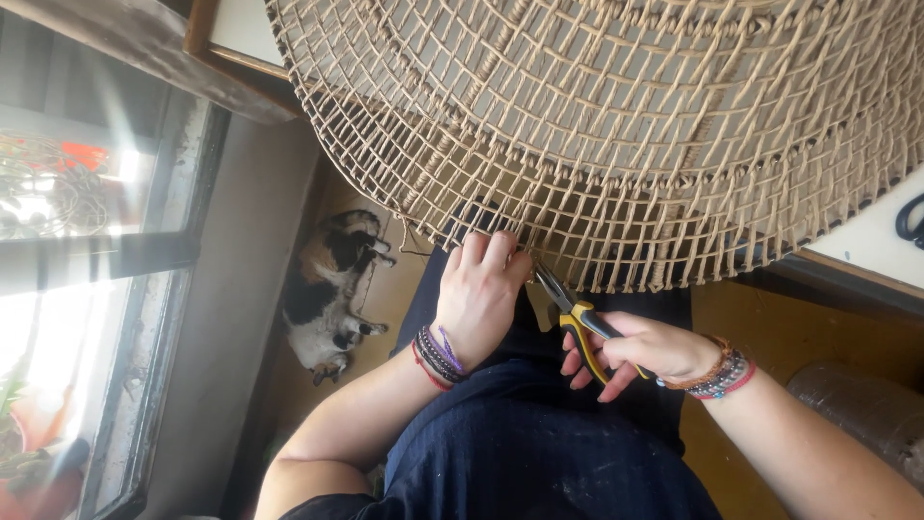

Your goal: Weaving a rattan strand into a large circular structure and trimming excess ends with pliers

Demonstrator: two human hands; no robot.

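Trimming/tucking strand ends at the rim of the woven mat [626, 125], which hangs off the counter [871, 241] over the lap.

Left hand [478, 294] pinches the rim, fingers curled tight on the weave; keep it just beside the tool tip so the strand stays taut. Right hand [650, 349] wrapped around the yellow-handled pliers [577, 313], nose angled up-left into the edge. Both wrists low, forearms converging. Cat [327, 294] on the floor, well apart.
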